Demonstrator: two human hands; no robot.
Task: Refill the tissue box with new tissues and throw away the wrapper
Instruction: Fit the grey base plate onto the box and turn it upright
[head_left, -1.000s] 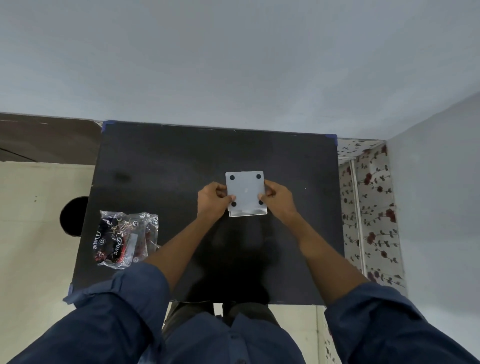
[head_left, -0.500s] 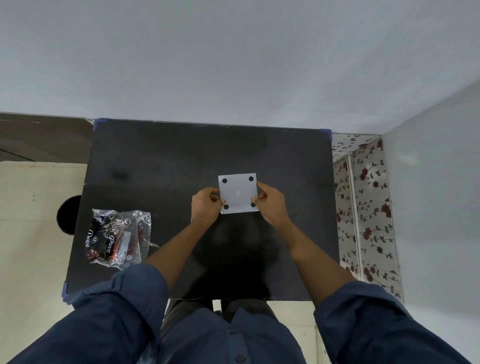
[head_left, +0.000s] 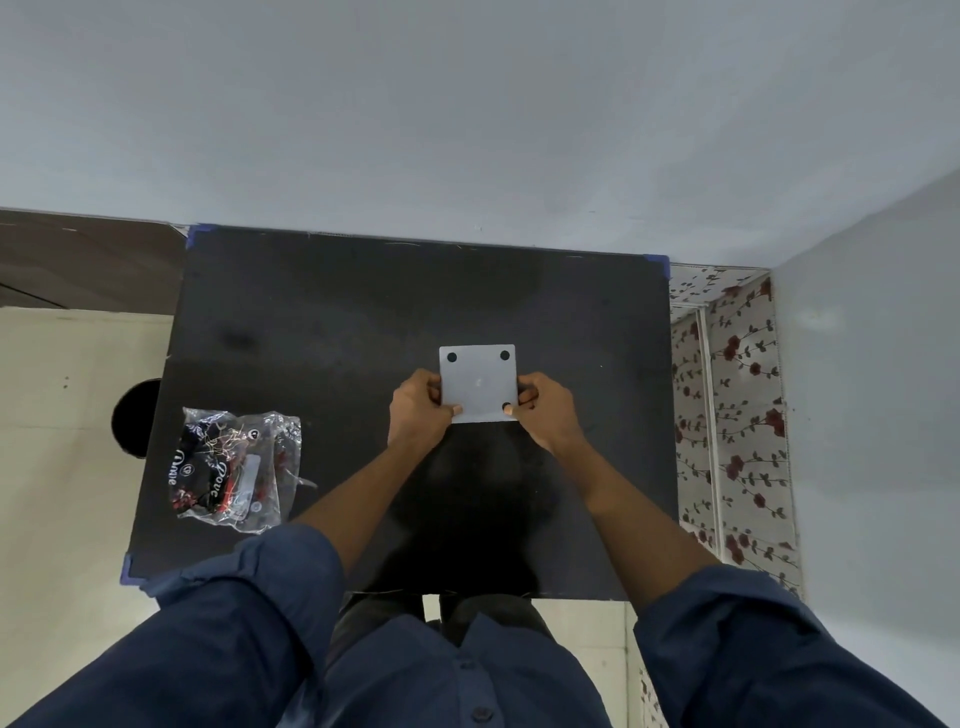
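Note:
A square grey tissue box (head_left: 478, 382) sits bottom-up near the middle of the black table (head_left: 322, 312), with black round feet at its corners. My left hand (head_left: 418, 413) grips its left side and my right hand (head_left: 548, 413) grips its right side, thumbs pressed on the near edge. A crumpled clear plastic wrapper (head_left: 234, 470) with dark print lies flat at the table's left front, well apart from both hands. No loose tissues show.
The table stands against a pale wall (head_left: 467, 130). A round black bin opening (head_left: 132, 418) shows on the floor just left of the table. A floral-patterned panel (head_left: 732, 405) stands to the right.
Both hands keep hold of the box. The thumbs have shifted along its near edge. The camera view has drifted a little.

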